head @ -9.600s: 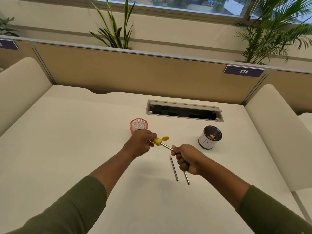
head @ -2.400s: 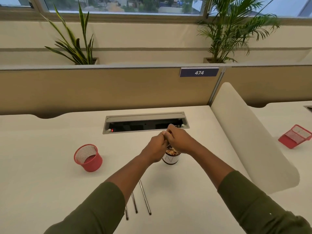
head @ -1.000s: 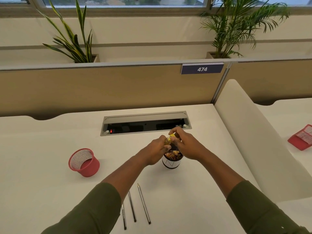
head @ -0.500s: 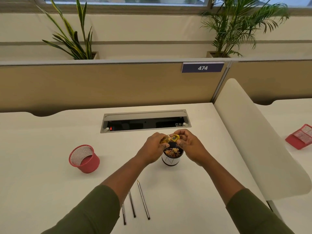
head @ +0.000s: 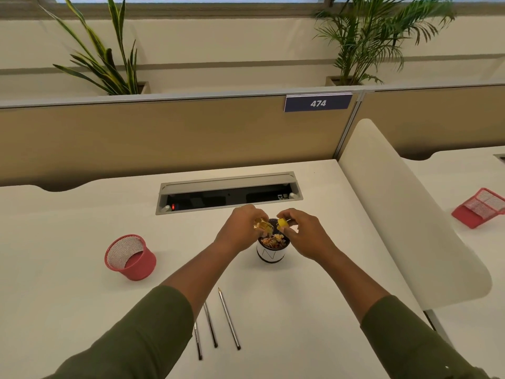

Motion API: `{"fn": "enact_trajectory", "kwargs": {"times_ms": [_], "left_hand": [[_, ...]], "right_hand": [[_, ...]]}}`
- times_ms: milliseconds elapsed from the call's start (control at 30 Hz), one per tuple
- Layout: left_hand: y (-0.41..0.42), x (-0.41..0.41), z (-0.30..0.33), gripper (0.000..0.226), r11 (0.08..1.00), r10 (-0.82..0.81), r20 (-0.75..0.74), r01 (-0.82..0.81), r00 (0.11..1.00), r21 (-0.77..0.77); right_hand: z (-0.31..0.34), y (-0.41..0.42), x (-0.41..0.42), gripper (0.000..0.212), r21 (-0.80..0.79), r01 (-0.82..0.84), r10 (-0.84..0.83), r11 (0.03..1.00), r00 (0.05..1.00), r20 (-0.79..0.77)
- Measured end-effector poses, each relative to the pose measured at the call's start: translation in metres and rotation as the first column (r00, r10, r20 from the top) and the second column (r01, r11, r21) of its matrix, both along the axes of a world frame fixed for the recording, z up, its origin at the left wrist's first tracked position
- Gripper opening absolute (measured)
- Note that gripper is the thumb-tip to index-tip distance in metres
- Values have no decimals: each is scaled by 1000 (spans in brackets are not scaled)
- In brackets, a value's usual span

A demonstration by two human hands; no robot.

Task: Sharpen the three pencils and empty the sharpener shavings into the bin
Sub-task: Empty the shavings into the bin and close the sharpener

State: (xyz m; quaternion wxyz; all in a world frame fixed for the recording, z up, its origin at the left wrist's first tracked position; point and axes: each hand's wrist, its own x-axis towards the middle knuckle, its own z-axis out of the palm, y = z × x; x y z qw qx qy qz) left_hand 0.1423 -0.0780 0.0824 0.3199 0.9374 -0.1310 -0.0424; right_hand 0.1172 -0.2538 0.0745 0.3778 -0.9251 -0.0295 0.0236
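Observation:
My left hand [head: 238,233] holds the clear yellow sharpener body [head: 263,225] just above the small white bin [head: 270,255], which has a dark rim and is full of pencil shavings. My right hand [head: 303,234] pinches the yellow sharpener cap [head: 282,223], held apart from the body over the bin's far rim. Three grey pencils [head: 228,318] lie side by side on the white desk near me, partly under my left sleeve.
A red mesh cup [head: 129,257] stands to the left on the desk [head: 68,283]. An open cable tray [head: 229,194] lies behind the bin. A white divider [head: 404,228] rises on the right, with a red mesh tray [head: 479,207] on the neighbouring desk.
The pencil left my right hand and now lies with the other two. Both hands came over the bin. In the last half second they separated, the cap coming away from the sharpener body.

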Motion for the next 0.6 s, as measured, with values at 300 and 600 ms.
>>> {"fn": "enact_trajectory", "kwargs": {"times_ms": [300,600], "left_hand": [[-6,0,1,25,986,70,-33,-74,997,-147],[-7,-1,2,38,991,34,-66,-42,997,-127]], "right_hand": [[-4,1,-5,28,22,16,-17,1000,999,31],[-9,0,-5,29,-3,-14,14,1000,992,128]]}}
